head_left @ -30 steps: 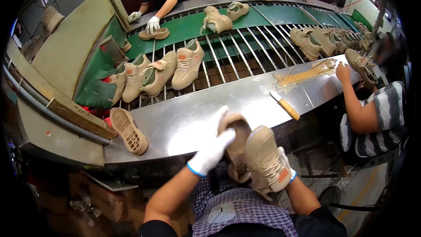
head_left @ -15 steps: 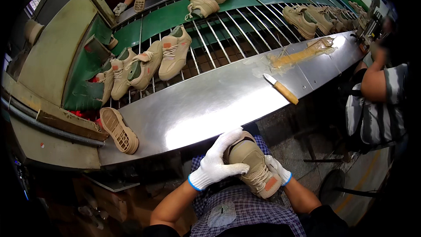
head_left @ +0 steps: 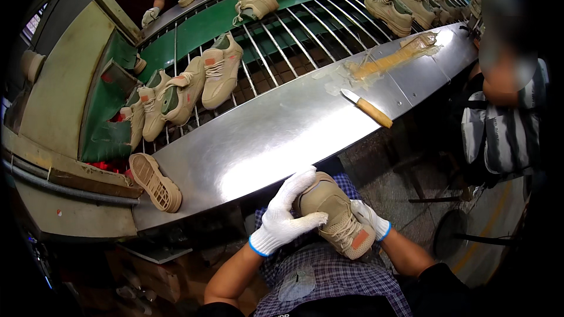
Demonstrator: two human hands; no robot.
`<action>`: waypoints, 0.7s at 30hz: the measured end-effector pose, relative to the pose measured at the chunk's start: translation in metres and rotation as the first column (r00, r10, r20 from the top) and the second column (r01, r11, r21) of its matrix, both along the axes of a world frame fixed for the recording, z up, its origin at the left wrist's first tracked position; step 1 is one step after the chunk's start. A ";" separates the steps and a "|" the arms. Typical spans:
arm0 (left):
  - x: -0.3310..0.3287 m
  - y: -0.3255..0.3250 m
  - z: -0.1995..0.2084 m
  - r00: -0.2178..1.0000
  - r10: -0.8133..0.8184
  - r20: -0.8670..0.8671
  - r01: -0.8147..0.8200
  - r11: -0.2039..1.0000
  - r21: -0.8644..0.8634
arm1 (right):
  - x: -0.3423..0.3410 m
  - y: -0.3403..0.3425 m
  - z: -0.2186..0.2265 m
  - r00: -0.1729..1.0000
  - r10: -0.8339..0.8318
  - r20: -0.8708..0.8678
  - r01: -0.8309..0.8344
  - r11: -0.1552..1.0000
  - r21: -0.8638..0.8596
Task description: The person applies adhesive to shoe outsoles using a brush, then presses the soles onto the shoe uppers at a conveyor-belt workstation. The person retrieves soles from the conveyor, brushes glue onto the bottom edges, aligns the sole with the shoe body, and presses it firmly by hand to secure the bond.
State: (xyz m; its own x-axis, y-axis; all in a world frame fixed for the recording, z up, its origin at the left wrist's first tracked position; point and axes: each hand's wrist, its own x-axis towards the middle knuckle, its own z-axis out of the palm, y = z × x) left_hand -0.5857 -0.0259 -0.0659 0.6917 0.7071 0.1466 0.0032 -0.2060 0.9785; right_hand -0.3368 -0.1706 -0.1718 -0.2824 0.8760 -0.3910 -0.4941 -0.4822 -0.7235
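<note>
A beige shoe [head_left: 341, 211] is held between both gloved hands over the checked apron [head_left: 346, 282], just beyond the near edge of the metal surface [head_left: 270, 132], its rounded toe pointing away from the wearer and its laces and orange tab facing up. The left hand [head_left: 288, 211] is partly curled around the shoe's left side, with the thumb laid across the upper and the fingers reaching forward along the toe end. The right hand [head_left: 369, 218] grips the opposite side, its fingers running partly out of sight behind the shoe (how tightly they close there, I cannot tell). On the surface, a knife [head_left: 367, 107] with a wooden handle lies toward the right near the front edge, its blade pointing toward a strip of yellowish tape [head_left: 393, 61]. At the left end, a beige sole [head_left: 154, 182] lies with its tread up. Beyond the surface, a cluster of laced shoes [head_left: 221, 79] rests at the left on the metal bars [head_left: 282, 44], and a row of similar shoes [head_left: 390, 14] stands farther right. Two more shoes [head_left: 257, 3] sit on the green belt [head_left: 205, 20]. Across it, a co-worker's gloved hand [head_left: 150, 17] is near the far edge; another person [head_left: 505, 135] in striped clothing is at the right.
</note>
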 end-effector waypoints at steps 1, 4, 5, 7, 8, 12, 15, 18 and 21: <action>0.000 0.000 -0.001 1.000 -0.003 -0.001 0.003 1.000 -0.011 | 0.000 0.001 0.001 1.000 0.002 -0.019 -0.002 1.000 -0.004; 0.001 -0.001 0.000 0.997 0.003 0.074 0.002 0.997 -0.071 | -0.003 0.002 0.017 1.000 -0.018 0.008 0.019 0.999 -0.026; 0.002 -0.001 0.000 0.997 -0.002 0.072 0.008 0.997 -0.079 | -0.004 0.001 0.015 0.999 -0.034 -0.004 0.034 0.999 -0.022; 0.001 0.000 0.001 0.998 -0.011 0.069 0.017 0.996 -0.087 | -0.006 0.000 0.006 0.998 -0.061 -0.030 0.061 0.998 -0.009; 0.001 0.001 0.002 0.998 -0.011 0.070 0.016 0.997 -0.078 | -0.007 0.000 0.003 0.998 -0.066 -0.007 0.067 0.998 0.007; 0.009 -0.006 -0.003 0.987 0.051 0.153 -0.030 0.990 -0.137 | -0.006 -0.002 -0.008 0.996 -0.081 -0.032 0.082 0.997 0.015; 0.024 -0.007 -0.015 0.974 0.111 0.197 -0.111 0.994 -0.014 | -0.008 -0.004 -0.004 0.991 -0.094 -0.090 0.093 0.995 -0.020; 0.030 0.007 -0.013 0.989 0.032 0.148 -0.049 0.992 0.113 | -0.006 -0.008 0.003 0.972 -0.161 -0.173 0.136 0.980 -0.147; 0.042 0.035 -0.003 0.973 -0.203 0.107 0.197 0.978 0.071 | 0.011 -0.018 -0.018 0.943 -0.214 -0.254 0.150 0.956 -0.251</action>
